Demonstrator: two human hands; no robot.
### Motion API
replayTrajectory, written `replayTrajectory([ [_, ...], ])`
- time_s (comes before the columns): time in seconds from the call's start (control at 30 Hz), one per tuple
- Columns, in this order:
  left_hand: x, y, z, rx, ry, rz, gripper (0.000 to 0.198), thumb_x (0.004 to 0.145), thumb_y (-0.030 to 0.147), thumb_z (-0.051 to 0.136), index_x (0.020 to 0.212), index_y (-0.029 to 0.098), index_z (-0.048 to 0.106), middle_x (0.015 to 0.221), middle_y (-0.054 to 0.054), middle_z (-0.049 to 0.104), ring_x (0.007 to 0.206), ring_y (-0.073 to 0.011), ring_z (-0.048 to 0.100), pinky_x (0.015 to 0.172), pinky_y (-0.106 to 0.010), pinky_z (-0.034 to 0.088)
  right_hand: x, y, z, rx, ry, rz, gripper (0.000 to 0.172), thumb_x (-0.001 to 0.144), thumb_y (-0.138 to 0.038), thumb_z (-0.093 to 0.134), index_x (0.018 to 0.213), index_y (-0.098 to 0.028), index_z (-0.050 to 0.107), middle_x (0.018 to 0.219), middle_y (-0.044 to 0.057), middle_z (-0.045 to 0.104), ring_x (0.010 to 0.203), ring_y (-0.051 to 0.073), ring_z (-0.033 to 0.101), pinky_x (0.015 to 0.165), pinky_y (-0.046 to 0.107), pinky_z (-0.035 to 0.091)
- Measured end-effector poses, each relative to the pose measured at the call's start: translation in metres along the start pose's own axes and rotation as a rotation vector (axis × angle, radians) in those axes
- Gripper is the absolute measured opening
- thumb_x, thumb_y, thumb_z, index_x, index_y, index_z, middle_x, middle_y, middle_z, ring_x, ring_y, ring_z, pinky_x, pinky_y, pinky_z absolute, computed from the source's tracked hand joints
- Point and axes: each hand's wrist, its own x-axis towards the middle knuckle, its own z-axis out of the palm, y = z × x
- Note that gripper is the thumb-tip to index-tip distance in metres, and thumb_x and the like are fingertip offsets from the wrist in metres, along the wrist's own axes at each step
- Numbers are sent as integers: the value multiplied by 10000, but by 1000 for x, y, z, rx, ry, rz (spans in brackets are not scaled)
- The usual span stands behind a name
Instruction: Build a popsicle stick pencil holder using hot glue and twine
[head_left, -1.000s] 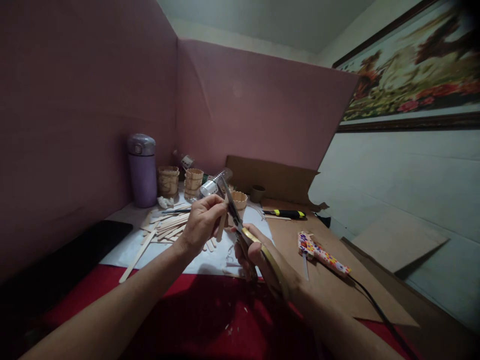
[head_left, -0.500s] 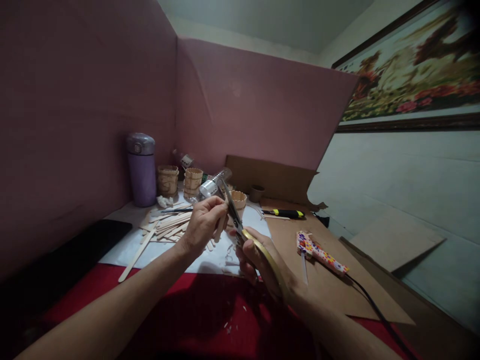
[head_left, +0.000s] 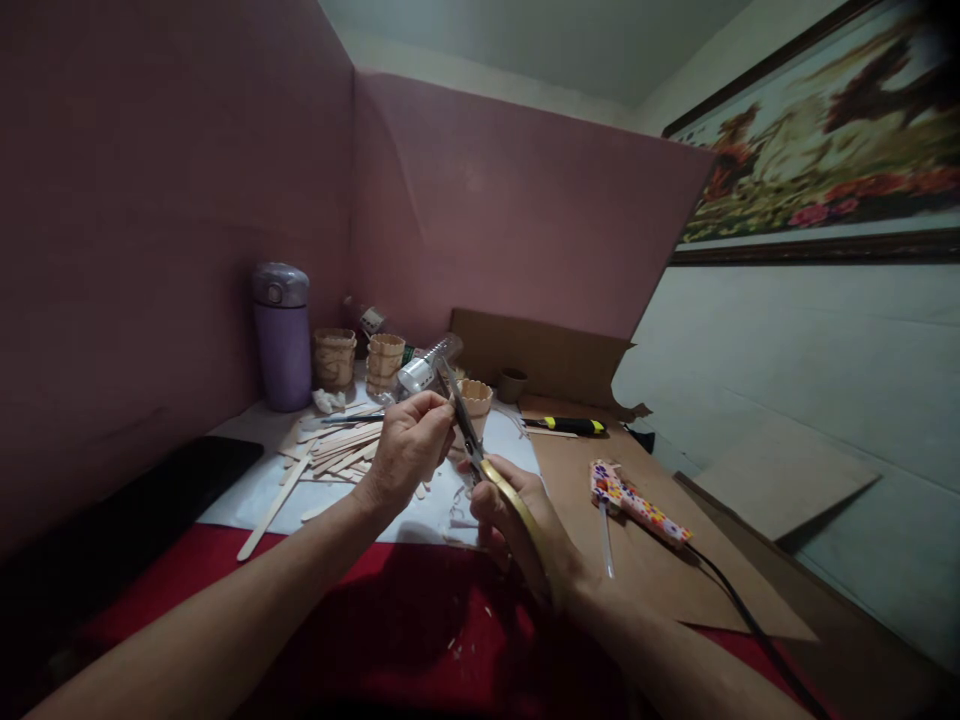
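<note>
My left hand point(head_left: 411, 442) is closed in a pinch on a wooden craft stick, most of which the fingers hide. My right hand point(head_left: 521, 520) grips gold-handled scissors point(head_left: 466, 428), their blades pointing up and away, nearly together, right against the left fingertips. Beside and behind the left hand lies a pile of flat craft sticks point(head_left: 339, 452) on a white sheet point(head_left: 232, 500). One longer stick point(head_left: 276, 508) reaches over the sheet's front edge. Small pale clippings point(head_left: 454, 645) dot the red cloth under the hands.
A purple tumbler point(head_left: 283, 345), two wooden cups point(head_left: 334, 360), a plastic bottle point(head_left: 424, 370) and a scalloped wooden cup point(head_left: 477, 396) stand or lie behind. To the right, a utility knife point(head_left: 574, 426) and a flower-patterned glue gun point(head_left: 637, 505) with a cord rest on cardboard point(head_left: 720, 590).
The stick piece that showed below my left fingers is now mostly hidden behind them. The scissors stay at the left fingertips, and both hands have shifted only slightly.
</note>
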Motion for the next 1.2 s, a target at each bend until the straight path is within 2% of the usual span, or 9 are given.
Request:
replayTrajectory([
  [0.2,-1,2,1,-35,-7,-15,273,685,355,684,591,191,486,392,80,388,329,-45,301,331,-167,201,2,6,3,39,50,-4,649,640,-711,744,973,-188,552,530,-113,384,350,29,297,316,167,225],
  [0.3,-1,3,1,-37,-17,-6,269,679,358,685,593,189,496,389,75,399,325,-45,301,326,-167,205,4,12,0,50,20,-14,606,678,-676,744,1000,-205,538,545,-113,383,359,30,293,323,165,218],
  [0.47,-2,1,1,-17,-10,-9,277,674,364,687,588,182,496,401,63,427,332,-42,319,332,-160,226,3,8,-1,3,4,-22,679,705,-778,625,1048,-204,507,615,-82,421,431,58,329,355,178,278],
  [0.63,-6,2,5,-62,-62,-48,310,663,381,714,576,182,492,386,67,416,315,-44,325,321,-163,224,-3,-5,3,-22,1,-43,716,720,-820,553,1068,-200,469,660,-63,437,492,76,329,398,193,290],
  [0.87,-8,-5,10,-116,-43,-91,348,659,413,737,592,189,479,378,98,363,300,-31,272,310,-155,197,3,2,4,-23,22,-46,620,716,-749,637,989,-206,510,609,-81,384,466,70,285,389,194,257],
  [1.03,-9,-5,13,-153,10,-79,336,623,379,732,567,185,463,388,94,385,318,-26,311,323,-140,230,8,7,6,14,46,-167,523,702,-636,737,932,-200,561,737,-38,473,608,98,400,516,209,359],
  [1.2,-10,-6,11,-169,29,-79,284,627,342,697,573,191,464,382,102,377,308,-26,286,305,-141,206,12,18,4,40,27,-178,408,739,-476,776,964,-196,583,771,-41,472,660,104,383,571,214,351],
])
